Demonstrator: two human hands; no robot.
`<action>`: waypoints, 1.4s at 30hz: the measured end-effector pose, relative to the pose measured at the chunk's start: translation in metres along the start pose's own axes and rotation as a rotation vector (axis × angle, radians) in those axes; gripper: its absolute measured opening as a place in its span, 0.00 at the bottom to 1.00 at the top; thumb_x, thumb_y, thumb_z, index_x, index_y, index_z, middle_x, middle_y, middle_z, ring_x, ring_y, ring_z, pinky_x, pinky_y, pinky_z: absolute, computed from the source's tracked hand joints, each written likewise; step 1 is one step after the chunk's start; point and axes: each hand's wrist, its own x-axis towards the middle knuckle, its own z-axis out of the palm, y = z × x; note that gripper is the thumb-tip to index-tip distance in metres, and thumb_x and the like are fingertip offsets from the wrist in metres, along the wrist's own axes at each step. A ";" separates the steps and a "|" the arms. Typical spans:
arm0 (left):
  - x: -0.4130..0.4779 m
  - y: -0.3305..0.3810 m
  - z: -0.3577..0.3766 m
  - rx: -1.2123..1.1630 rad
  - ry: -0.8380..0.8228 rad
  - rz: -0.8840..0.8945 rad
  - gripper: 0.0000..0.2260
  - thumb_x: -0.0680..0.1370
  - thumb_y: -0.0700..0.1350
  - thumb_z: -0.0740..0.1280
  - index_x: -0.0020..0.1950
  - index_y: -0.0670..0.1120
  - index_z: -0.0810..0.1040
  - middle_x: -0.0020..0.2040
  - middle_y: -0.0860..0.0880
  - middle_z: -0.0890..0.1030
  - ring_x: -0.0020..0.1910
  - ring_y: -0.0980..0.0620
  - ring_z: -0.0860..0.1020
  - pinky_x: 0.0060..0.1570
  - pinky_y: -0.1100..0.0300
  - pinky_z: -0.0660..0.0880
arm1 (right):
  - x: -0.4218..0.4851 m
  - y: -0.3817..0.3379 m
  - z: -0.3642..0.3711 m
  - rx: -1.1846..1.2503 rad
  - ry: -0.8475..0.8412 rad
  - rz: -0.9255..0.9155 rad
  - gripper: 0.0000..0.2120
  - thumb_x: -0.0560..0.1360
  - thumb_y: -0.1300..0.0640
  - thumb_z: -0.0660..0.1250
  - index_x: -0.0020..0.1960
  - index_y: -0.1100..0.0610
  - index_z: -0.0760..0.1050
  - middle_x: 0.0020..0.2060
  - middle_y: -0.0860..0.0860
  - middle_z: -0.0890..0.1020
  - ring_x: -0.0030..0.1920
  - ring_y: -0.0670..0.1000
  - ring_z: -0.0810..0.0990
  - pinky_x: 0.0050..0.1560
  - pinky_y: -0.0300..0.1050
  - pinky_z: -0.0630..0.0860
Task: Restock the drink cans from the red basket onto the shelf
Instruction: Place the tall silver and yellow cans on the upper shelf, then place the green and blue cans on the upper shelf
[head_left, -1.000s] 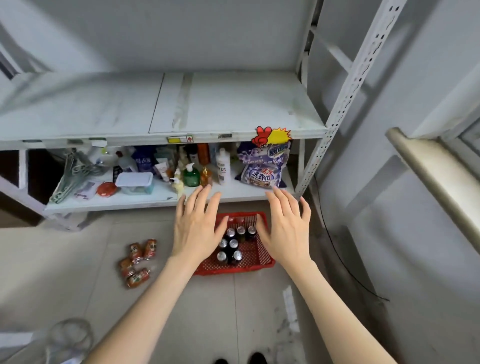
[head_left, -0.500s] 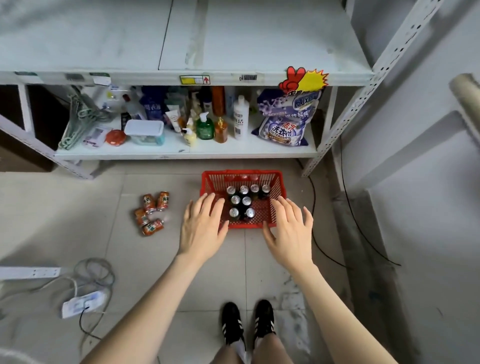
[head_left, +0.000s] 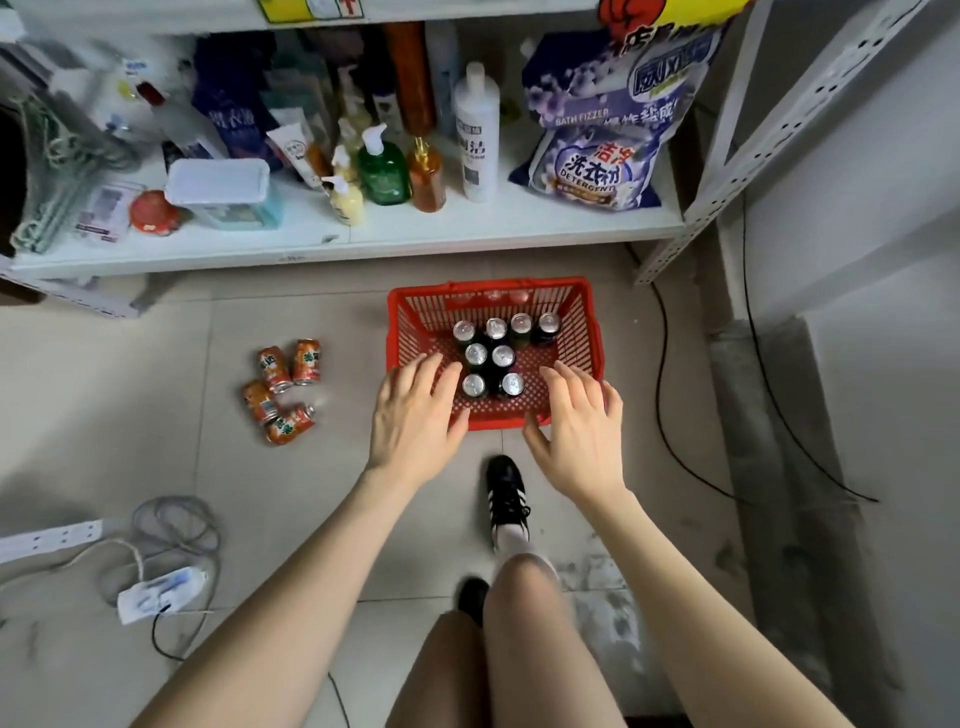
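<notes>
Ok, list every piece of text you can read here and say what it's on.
"BATH FIZZER": upper purple bag.
"DETERGENT" and "洗衣粉": lower purple bag.
Too blurred or small to read: the labels on the white bottle, the orange cans, the blue pouch and the shelf-edge sticker.

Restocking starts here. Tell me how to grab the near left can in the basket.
Grip the near left can round its upper wall, from above and its left, probably with the left hand. It stands upright; cans crowd its right and far sides, its left looks open.
</notes>
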 end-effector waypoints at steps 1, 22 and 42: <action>0.010 -0.003 0.013 -0.008 -0.011 -0.006 0.24 0.74 0.52 0.69 0.67 0.44 0.74 0.66 0.43 0.76 0.65 0.41 0.73 0.63 0.45 0.71 | 0.011 0.006 0.013 0.016 -0.010 -0.001 0.26 0.72 0.47 0.65 0.66 0.59 0.72 0.65 0.54 0.76 0.67 0.57 0.73 0.65 0.57 0.64; 0.162 -0.088 0.374 -0.091 -0.230 -0.094 0.30 0.77 0.58 0.65 0.76 0.49 0.62 0.71 0.47 0.70 0.66 0.44 0.69 0.59 0.47 0.74 | 0.157 0.114 0.357 0.189 -0.182 0.082 0.24 0.74 0.50 0.68 0.65 0.59 0.69 0.56 0.55 0.76 0.56 0.58 0.73 0.56 0.57 0.70; 0.222 -0.081 0.460 -0.178 -0.326 -0.184 0.33 0.70 0.50 0.77 0.70 0.49 0.67 0.66 0.44 0.59 0.45 0.42 0.80 0.47 0.50 0.80 | 0.220 0.137 0.451 0.218 -0.409 0.077 0.36 0.68 0.57 0.75 0.71 0.53 0.63 0.62 0.55 0.71 0.65 0.58 0.69 0.59 0.52 0.74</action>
